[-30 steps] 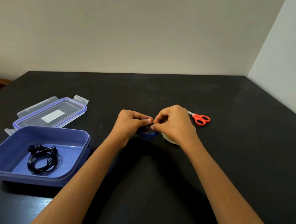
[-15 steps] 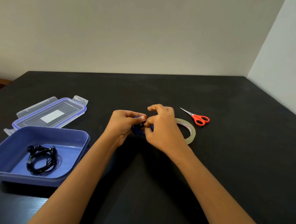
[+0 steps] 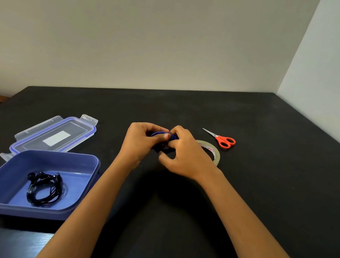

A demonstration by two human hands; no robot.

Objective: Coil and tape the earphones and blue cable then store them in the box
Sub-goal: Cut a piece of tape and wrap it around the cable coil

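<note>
The coiled blue cable sits between my two hands above the middle of the black table, mostly hidden by fingers. My left hand grips its left side with thumb and fingers curled round it. My right hand pinches the right side of the coil. The black earphones lie coiled inside the open blue box at the front left. A roll of clear tape lies flat just behind my right hand.
The box's clear lid with blue seal lies behind the box. Red-handled scissors rest to the right of the tape. The table meets walls at the back and right.
Both hands with the blue cable shifted left off the tape roll, which now shows behind my right hand. My right fingers have curled back onto the coil.
</note>
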